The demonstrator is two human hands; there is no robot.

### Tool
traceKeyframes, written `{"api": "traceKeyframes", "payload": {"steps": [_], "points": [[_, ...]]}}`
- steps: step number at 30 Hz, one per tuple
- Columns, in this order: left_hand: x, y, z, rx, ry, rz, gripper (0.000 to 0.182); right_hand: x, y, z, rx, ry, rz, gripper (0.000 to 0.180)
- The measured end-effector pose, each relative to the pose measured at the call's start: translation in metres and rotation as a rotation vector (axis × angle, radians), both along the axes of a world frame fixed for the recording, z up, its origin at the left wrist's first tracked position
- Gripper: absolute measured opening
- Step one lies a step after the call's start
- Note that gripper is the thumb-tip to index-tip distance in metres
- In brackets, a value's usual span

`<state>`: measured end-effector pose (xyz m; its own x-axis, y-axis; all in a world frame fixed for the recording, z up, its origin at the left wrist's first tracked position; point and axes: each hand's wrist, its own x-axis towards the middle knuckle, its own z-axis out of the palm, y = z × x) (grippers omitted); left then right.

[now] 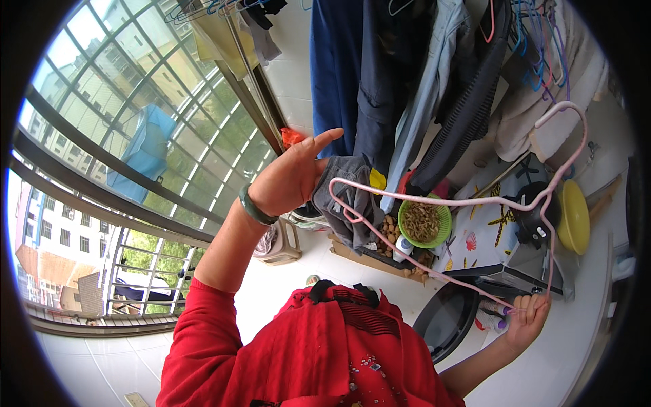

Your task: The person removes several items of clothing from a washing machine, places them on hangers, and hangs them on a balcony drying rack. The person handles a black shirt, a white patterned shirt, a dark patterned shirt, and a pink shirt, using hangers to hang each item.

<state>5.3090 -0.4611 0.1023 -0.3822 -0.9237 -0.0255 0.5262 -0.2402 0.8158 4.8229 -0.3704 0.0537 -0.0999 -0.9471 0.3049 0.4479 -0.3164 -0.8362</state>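
A pink clothes hanger (pixel 452 202) is gripped at one end by my right hand (pixel 529 321), low on the right. Its hook points up and away, and its other end crosses in front of a dark grey garment (pixel 351 178). That garment hangs from my left hand (pixel 292 178), whose lower fingers go behind the cloth and are partly hidden. One digit of this hand sticks out, pointing up and right. Whether the hanger's far end touches the cloth I cannot tell. A green bangle (pixel 254 208) circles my left wrist.
Trousers (pixel 330 76) and other clothes hang ahead. Below them are a green basket (pixel 441 235) of dried pieces, a white bottle (pixel 403 248) and a patterned box (pixel 478 234). A yellow basin (pixel 574 216), a black tub (pixel 447 325) and a stool (pixel 287 249) stand around. Barred windows (pixel 152 137) line the left.
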Motion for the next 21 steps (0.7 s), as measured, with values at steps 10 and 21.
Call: {"api": "traceKeyframes", "payload": {"steps": [10, 21], "points": [[0.015, 0.002, 0.003, 0.076, -0.002, -0.021, 0.057, 0.023, -0.051, -0.016, 0.016, -0.036, 0.100, 0.028], [0.039, 0.001, 0.011, -0.025, -0.247, -0.047, 0.050, 0.096, -0.090, -0.058, 0.149, -0.344, 0.248, 0.024]]}}
